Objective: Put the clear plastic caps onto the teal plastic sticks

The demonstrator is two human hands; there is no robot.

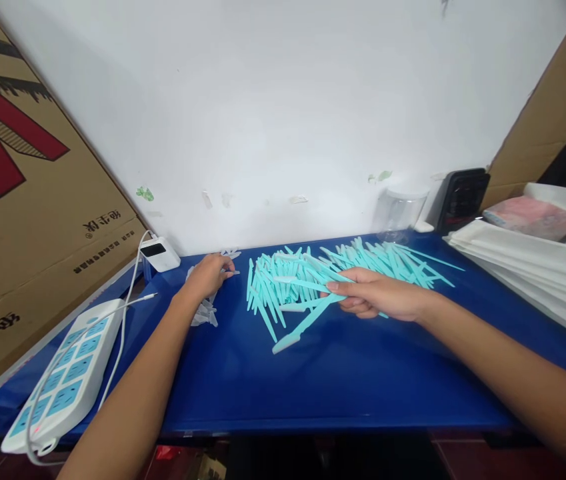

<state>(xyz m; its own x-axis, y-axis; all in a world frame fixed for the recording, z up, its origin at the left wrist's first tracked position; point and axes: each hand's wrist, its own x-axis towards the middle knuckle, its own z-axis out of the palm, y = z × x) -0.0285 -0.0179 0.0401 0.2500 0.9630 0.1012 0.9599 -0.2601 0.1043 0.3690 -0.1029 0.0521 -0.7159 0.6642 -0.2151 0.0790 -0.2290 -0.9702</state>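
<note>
A heap of several turquoise plastic sticks [283, 280] lies across the blue table [343, 373], reaching toward the back right. My right hand [377, 293] is closed on a couple of these sticks, one of which [303, 325] slants down to the left with a pale tip. My left hand [209, 275] rests at the left of the heap, its fingers pinched on a small clear cap. More clear caps [205, 313] lie in a small pile just below that hand.
A white power strip [65, 380] with a cable lies at the left front, and a white charger [160, 253] stands by the wall. Cardboard [27, 200] leans at left. White bags [527, 267], a clear jar [399, 212] and a black device [463, 198] sit at right.
</note>
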